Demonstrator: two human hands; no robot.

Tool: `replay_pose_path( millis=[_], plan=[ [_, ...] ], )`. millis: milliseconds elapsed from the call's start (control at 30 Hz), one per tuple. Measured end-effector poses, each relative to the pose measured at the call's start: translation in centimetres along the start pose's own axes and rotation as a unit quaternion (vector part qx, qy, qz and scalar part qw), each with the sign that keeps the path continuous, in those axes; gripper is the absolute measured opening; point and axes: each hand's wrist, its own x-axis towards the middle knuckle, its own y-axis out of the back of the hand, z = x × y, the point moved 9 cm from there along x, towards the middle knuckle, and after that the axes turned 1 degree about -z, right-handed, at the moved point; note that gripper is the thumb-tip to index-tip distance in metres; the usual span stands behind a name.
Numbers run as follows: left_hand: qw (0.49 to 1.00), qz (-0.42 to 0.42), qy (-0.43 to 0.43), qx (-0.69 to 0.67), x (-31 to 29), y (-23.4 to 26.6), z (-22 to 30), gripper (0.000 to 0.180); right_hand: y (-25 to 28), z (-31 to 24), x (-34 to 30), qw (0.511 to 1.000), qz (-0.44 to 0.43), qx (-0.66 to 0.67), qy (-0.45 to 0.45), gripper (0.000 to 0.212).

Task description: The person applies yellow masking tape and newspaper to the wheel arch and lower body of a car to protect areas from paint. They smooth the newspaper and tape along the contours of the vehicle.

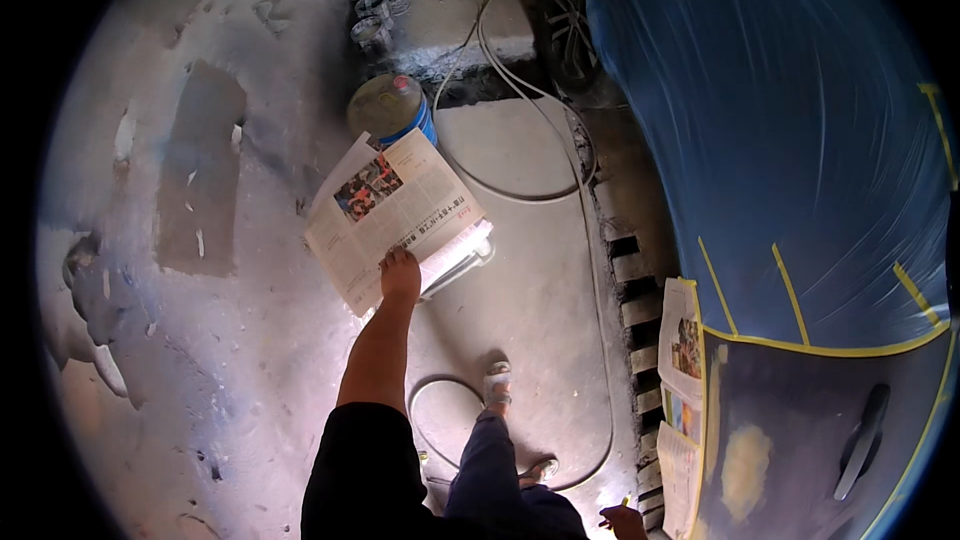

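My left hand (pixel 400 276) reaches forward to a spread newspaper (pixel 425 195), its fingers curled onto the near edge of the sheet. The newspaper carries a colour photo and lies over a white-edged support (pixel 465 265), mostly hidden beneath it. Low in the view, at the bottom edge, my right hand (pixel 624 522) is closed around a small thing with a yellow strip, too small to name. Beside that hand is a dark car door (pixel 790 420) with a pale filler patch (pixel 746 470). Newspaper strips (pixel 682 340) are fixed along the door's edge with yellow tape (pixel 712 380).
Blue plastic sheeting (pixel 770 140) covers the car above the door. A hose (pixel 608 340) loops over the floor near my feet. A blue bucket (pixel 420 124) stands behind the newspaper, with small cans (pixel 370 35) farther back. A slotted floor drain (pixel 640 315) runs beside the car.
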Motion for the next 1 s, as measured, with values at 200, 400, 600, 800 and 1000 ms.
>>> replay_pose_path(
  millis=[200,400,600,800,1000],
  plan=[
    [0.998,-0.015,-0.015,-0.062,-0.6,6.4,-1.5,0.018,-3.0,0.4,-1.2,0.991,-0.048,-0.119,-0.023,0.017],
    [0.944,0.170,-0.100,-0.266,-8.9,24.9,3.9,0.021,0.1,2.2,0.0,0.977,0.053,0.152,-0.143,0.018],
    [0.871,0.005,-0.234,-0.432,-23.5,34.2,17.4,0.028,20.0,-14.6,1.4,0.957,0.276,0.084,0.008,0.015],
    [0.819,-0.138,-0.444,-0.336,-42.5,36.5,32.7,0.032,26.4,-18.1,-8.6,0.882,0.351,0.312,-0.030,0.090],
    [0.736,-0.255,-0.546,-0.309,-60.7,34.2,41.1,0.037,20.9,-9.3,-20.8,0.852,0.417,0.306,-0.084,0.067]
  ],
)
